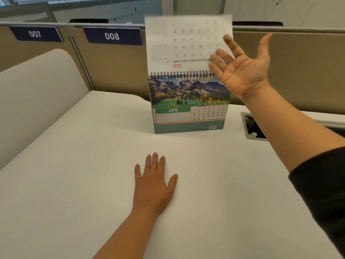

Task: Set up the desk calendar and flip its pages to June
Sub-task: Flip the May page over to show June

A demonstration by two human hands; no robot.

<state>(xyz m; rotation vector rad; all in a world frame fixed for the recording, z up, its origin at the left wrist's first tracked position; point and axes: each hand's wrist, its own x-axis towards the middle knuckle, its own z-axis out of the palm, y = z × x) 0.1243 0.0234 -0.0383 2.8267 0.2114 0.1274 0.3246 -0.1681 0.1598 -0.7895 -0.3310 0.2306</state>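
The desk calendar (189, 103) stands upright on the white desk (84, 165), its front page showing a mountain photo and the word JUNE. Above its spiral binding a white page (183, 42) is swung up, blurred, with its print upside down. My right hand (240, 66) is raised at the right edge of that page, palm open and fingers spread, its fingertips against or just in front of the sheet. My left hand (154, 184) lies flat, palm down, on the desk in front of the calendar and holds nothing.
Beige partitions behind the desk carry blue labels 007 (35, 34) and 008 (112, 36). A cream side panel (37, 94) rises at the left. A grey cable cut-out (253, 128) is set in the desk at the right, under my right forearm.
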